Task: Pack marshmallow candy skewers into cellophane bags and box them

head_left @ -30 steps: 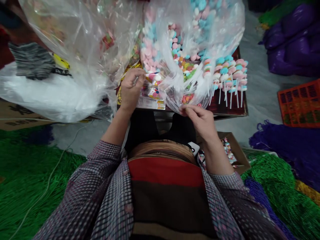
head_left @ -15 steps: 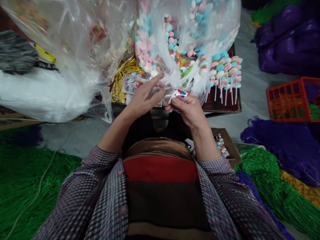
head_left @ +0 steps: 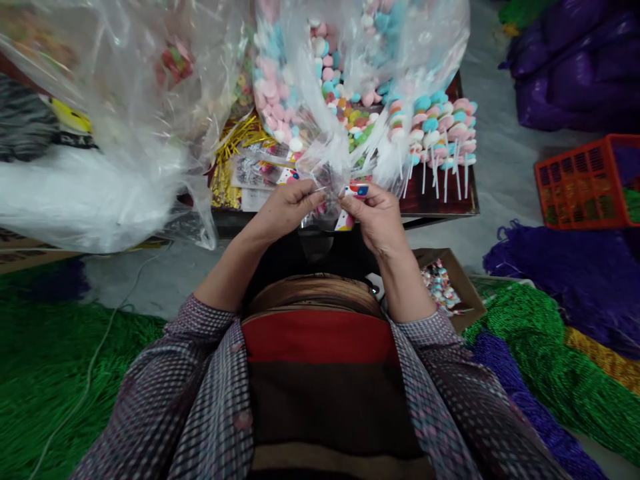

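Above the table's front edge, a small clear plastic bag with a colourful print is stretched between my hands. My left hand pinches its left side between thumb and fingers. On the opposite side my right hand grips the printed part, thumb on top, and partly covers it. Just behind, candies on white sticks lie in a pile to the right. Flat printed bags and gold metallic ties lie beyond my left hand.
Big clear bags of pink, blue and white candies fill the table's back. Another large plastic bag spreads at left. Below right is a cardboard box holding wrapped candies. An orange crate and green strands lie on the floor.
My left hand's fingers have gone from spread out to pinched on the bag's side. The bag now hangs more open between my hands. The view has shifted slightly.
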The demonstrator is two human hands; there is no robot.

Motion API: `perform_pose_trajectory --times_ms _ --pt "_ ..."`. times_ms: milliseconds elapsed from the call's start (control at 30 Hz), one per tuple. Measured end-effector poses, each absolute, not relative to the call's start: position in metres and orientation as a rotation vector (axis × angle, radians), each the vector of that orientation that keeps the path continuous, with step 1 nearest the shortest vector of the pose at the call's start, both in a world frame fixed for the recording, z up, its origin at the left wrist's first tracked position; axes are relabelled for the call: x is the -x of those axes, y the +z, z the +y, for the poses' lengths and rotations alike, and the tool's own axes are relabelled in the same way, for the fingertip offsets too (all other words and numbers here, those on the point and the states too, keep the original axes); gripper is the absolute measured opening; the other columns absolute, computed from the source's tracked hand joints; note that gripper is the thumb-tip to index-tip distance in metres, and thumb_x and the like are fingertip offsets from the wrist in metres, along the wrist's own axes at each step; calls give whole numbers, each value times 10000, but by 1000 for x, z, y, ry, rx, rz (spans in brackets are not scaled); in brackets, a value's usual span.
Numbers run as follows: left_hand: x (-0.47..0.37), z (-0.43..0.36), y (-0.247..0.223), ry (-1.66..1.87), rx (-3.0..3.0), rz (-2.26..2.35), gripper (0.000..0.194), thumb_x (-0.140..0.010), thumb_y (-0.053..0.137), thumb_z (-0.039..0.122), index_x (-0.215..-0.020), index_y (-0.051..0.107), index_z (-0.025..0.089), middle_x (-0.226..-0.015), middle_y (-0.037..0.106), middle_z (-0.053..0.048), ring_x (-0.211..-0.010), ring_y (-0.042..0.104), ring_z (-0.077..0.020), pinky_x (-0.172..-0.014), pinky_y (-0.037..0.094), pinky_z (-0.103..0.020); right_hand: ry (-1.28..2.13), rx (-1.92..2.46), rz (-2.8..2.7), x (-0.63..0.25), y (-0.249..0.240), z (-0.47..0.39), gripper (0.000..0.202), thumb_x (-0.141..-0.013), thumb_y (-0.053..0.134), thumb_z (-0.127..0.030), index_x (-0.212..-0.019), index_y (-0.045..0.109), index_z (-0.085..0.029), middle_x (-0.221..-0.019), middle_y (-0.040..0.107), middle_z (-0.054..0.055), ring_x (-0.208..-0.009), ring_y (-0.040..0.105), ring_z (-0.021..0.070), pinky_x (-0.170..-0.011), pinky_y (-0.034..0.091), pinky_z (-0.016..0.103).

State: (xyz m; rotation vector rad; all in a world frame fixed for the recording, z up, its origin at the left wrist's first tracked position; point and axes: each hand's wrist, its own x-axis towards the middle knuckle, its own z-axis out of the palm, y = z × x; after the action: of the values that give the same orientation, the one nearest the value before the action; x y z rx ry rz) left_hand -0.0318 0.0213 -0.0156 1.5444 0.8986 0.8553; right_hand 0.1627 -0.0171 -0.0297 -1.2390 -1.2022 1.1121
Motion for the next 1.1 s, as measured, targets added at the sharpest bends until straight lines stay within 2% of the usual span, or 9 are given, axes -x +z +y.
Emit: perform_pose_trajectory --times_ms 167,267,333,433,567,667,833,933,1100 --pt "26 17 -22 928 -1457 977 433 -923 656 500 -611 590 207 -590 450 34 -615 423 -129 -643 350 -292 932 1313 -1214 -152 -39 -17 514 -841 635 -724 -713 595 -228 -677 482 -46 -647 463 110 -638 429 258" --pt "23 18 -23 969 -1290 955 339 -866 735 500 -716 658 206 -653 540 26 -662 481 -132 -683 387 -284 855 1390 -1262 -152 -42 -15 588 -864 585 -750 -624 491 -221 -629 385 -47 -629 409 111 -634 399 263" --pt "24 19 -25 984 -1224 925 297 -813 795 485 -791 692 207 -715 608 15 -707 522 -137 -722 412 -284 865 1390 -1297 -153 -43 -12 557 -855 604 -745 -671 532 -224 -647 420 -47 -646 421 117 -654 408 267" --pt "29 20 -29 988 -1243 924 342 -779 813 515 -757 669 205 -703 607 14 -699 515 -136 -711 409 -284 889 1328 -1304 -152 -41 -10 488 -829 663 -717 -799 612 -232 -724 520 -40 -691 469 124 -695 428 273" --pt "34 19 -34 954 -1369 1013 469 -861 664 632 -708 579 196 -636 498 35 -638 414 -120 -643 346 -278 897 1350 -1242 -148 -33 -13 537 -829 671 -706 -653 542 -214 -612 467 -53 -598 411 103 -633 377 267" --pt "34 19 -33 916 -1458 1045 483 -911 570 636 -707 541 200 -634 464 40 -637 385 -116 -642 342 -269 925 1368 -1202 -146 -30 -13 601 -853 615 -721 -570 477 -209 -545 422 -57 -554 374 93 -603 357 266" --pt "35 20 -29 836 -1569 1001 421 -870 622 588 -755 615 184 -694 531 28 -692 452 -121 -693 393 -261 1125 1275 -1069 -149 -32 -7 447 -684 809 -619 -829 670 -220 -699 587 -47 -615 480 103 -625 433 253" --pt "34 19 -27 824 -1492 971 416 -828 682 593 -774 634 183 -683 560 27 -665 477 -119 -657 404 -252 1091 1332 -1070 -151 -29 -7 424 -713 770 -604 -706 612 -210 -605 524 -57 -564 434 97 -573 384 246" --pt "34 17 -29 808 -1248 844 485 -716 806 628 -712 632 175 -652 588 23 -613 486 -107 -612 409 -237 827 1406 -1221 -147 -23 -11 566 -831 621 -657 -544 415 -215 -542 352 -65 -552 317 82 -570 312 254"
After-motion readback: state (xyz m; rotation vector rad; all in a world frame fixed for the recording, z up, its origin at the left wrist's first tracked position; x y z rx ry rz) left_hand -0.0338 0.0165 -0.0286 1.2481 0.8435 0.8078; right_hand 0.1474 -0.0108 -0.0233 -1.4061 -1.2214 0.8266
